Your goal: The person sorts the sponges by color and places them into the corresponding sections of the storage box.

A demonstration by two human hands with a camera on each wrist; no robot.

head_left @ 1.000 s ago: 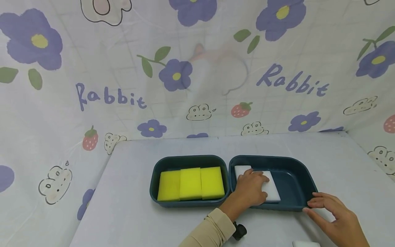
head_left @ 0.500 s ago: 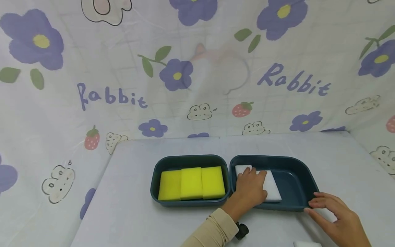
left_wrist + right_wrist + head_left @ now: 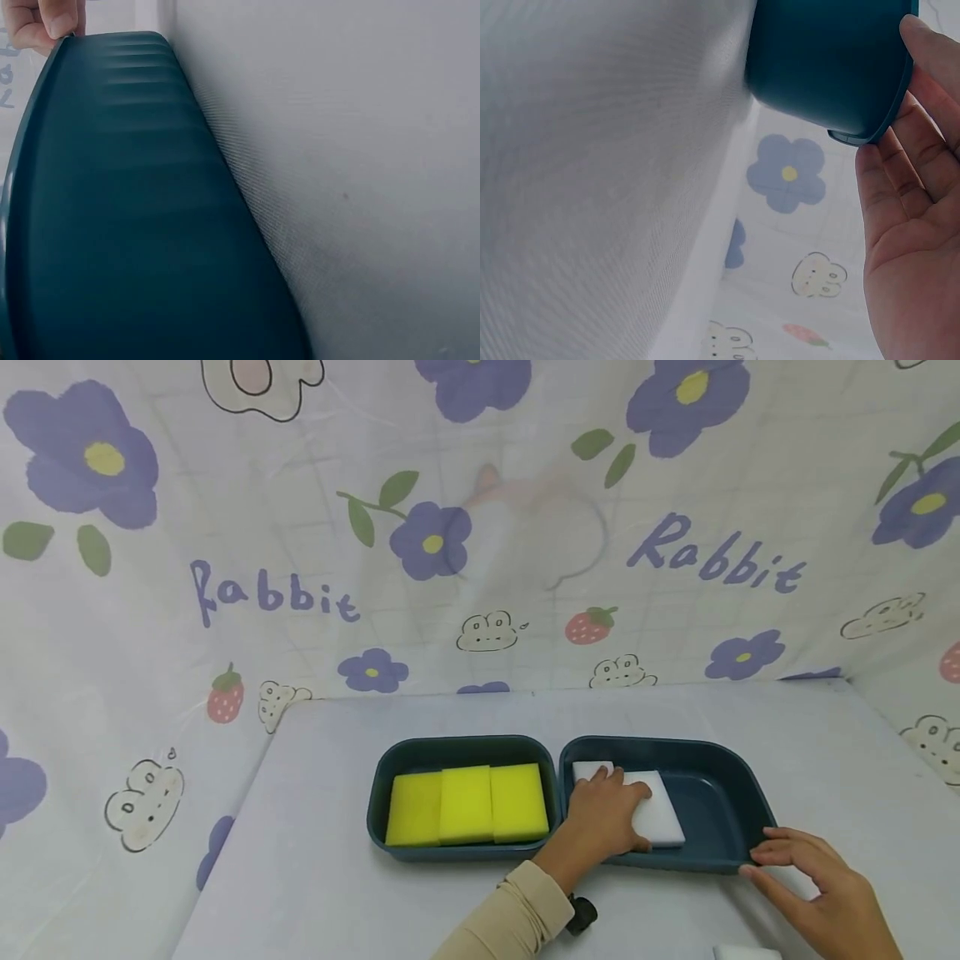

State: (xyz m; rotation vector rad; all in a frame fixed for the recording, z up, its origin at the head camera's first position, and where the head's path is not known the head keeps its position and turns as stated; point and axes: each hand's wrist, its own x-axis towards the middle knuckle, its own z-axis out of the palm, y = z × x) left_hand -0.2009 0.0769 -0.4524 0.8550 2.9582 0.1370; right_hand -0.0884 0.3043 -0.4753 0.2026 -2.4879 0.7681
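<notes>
Two dark teal bins stand side by side. In the right bin [image 3: 712,802], a white sponge [image 3: 660,814] lies flat, with another white sponge [image 3: 591,768] to its left, mostly hidden. My left hand [image 3: 603,814] reaches in over both, thumb and fingers bent around the nearer part of the right-hand white sponge; some of its fingers are hidden. My right hand [image 3: 825,885] pinches the bin's front right corner between thumb and fingers; the right wrist view shows this hand [image 3: 922,195] at the rim. In the left wrist view, the bin's outer wall [image 3: 142,202] fills much of the frame.
In the left bin [image 3: 465,853], yellow sponges [image 3: 465,806] lie in a row. Another white piece [image 3: 746,952] is cut off at the front edge of view. A patterned curtain [image 3: 420,635] hangs behind the white-covered table [image 3: 315,827].
My left fingers have shifted slightly over the white sponge, and its near edge sits a little farther from me. My right hand keeps its hold on the bin corner.
</notes>
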